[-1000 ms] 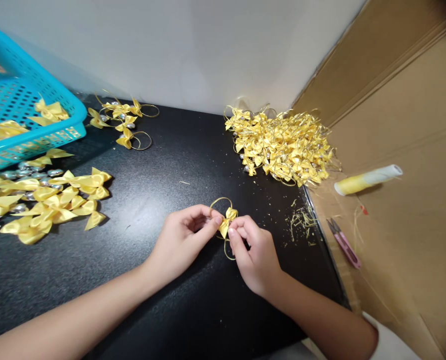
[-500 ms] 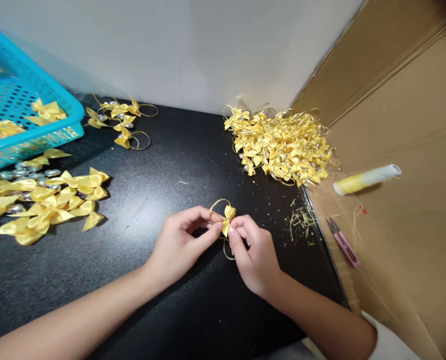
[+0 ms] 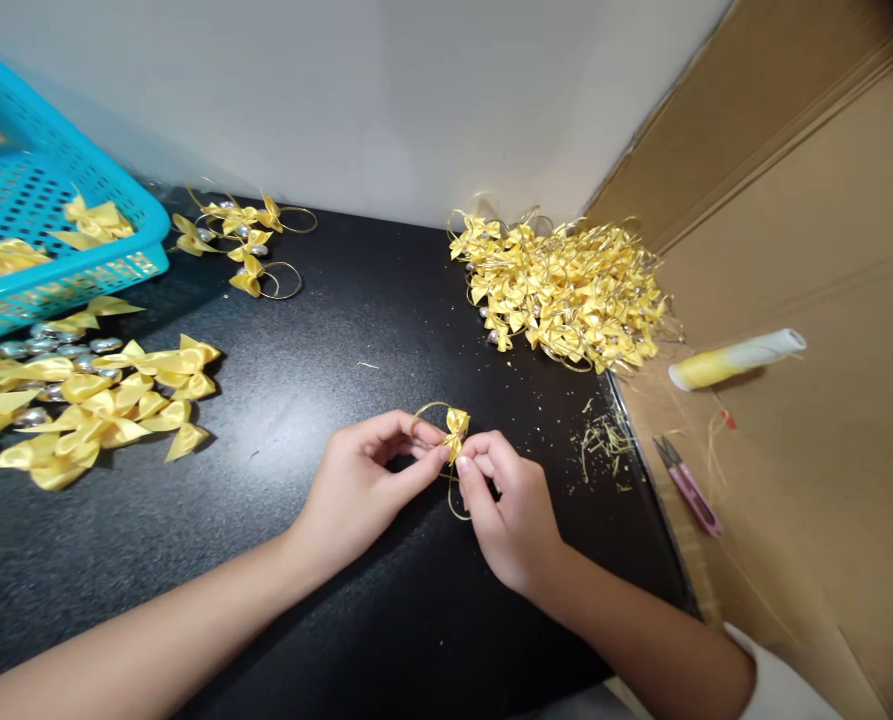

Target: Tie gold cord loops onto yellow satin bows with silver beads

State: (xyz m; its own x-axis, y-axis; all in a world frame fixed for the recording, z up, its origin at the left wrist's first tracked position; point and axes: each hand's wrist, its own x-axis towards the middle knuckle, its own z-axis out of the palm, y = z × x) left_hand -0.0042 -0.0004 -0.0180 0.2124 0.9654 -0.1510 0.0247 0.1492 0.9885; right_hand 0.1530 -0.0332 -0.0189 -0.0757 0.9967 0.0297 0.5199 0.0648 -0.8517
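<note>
We pinch a small yellow bow [image 3: 457,424] between our left hand [image 3: 363,487] and right hand [image 3: 512,515], the bow pile [image 3: 566,290] at one o'clock on the worktop [image 3: 356,320].

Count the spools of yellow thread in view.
1: the spool of yellow thread lies on the cardboard at right, beyond the pink snips. Others may be hidden outside the view.

Glossy satin ribbon bow [image 3: 457,424] with thin gold wire loop [image 3: 425,412]; matt, speckled black tabletop [image 3: 356,330].

no readable text or labels
</note>
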